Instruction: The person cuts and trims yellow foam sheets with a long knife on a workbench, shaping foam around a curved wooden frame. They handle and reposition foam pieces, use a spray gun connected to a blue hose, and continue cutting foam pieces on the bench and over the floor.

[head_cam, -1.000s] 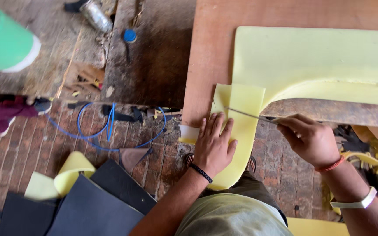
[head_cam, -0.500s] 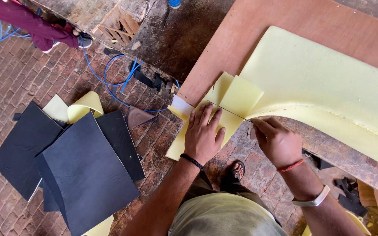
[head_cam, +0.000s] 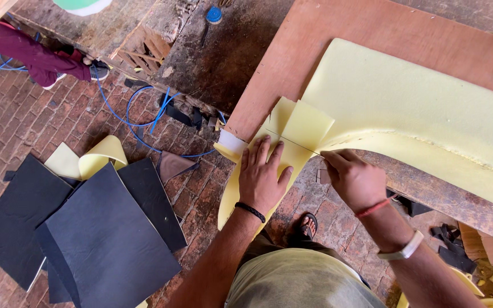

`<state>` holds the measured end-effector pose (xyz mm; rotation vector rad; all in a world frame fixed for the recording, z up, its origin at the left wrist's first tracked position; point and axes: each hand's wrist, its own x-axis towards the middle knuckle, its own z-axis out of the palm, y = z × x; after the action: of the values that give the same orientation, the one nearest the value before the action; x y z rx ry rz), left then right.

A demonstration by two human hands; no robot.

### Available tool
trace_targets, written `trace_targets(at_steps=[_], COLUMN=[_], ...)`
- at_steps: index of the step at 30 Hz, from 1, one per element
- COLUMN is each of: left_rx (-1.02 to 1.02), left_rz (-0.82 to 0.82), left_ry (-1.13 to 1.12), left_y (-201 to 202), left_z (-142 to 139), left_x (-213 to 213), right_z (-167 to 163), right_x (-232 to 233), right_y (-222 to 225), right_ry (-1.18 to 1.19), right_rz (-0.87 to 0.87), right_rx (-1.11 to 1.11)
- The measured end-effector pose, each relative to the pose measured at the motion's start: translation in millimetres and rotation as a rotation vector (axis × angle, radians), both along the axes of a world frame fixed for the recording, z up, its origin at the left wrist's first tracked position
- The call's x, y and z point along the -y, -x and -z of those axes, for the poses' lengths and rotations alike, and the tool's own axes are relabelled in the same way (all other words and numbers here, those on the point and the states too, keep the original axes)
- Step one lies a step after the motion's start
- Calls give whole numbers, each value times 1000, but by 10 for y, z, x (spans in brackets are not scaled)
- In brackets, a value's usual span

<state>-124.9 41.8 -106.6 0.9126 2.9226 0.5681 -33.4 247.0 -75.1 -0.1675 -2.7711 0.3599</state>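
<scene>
- Your left hand lies flat, fingers spread, pressing down on a pale yellow foam strip at the near edge of the wooden board.
- Your right hand is just right of it, fingers curled shut around a thin blade; the blade lies across the strip.
- The strip hangs off the board's edge, below your left hand.
- A large curved yellow foam sheet lies on the board, beyond your right hand, touching the strip.
- Black sheets lie on the brick floor, well left of the board.
- A blue cable loops on the floor between the sheets and the board.
</scene>
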Motion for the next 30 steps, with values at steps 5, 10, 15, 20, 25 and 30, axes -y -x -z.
trace_targets(at_steps=[5, 10, 15, 20, 25, 30], left_rx=[-7, 27, 11, -28, -8, -97], left_rz=[20, 43, 46, 85, 258, 260], left_ry=[16, 41, 13, 25, -183, -193], left_y=[39, 45, 44, 55, -26, -67], left_z=[12, 4, -12, 33, 123, 162], left_x=[23, 45, 64, 14, -64, -18], right_z=[34, 231, 186, 95, 165, 279], right_x=[-53, -128, -565, -582, -319, -332], right_y=[-57, -73, -545, -402, 546, 852], right_ry=[-47, -106, -49, 321, 602, 533], right_rz=[17, -5, -25, 174, 269, 214], right_rx=[10, 49, -31, 39, 146, 133])
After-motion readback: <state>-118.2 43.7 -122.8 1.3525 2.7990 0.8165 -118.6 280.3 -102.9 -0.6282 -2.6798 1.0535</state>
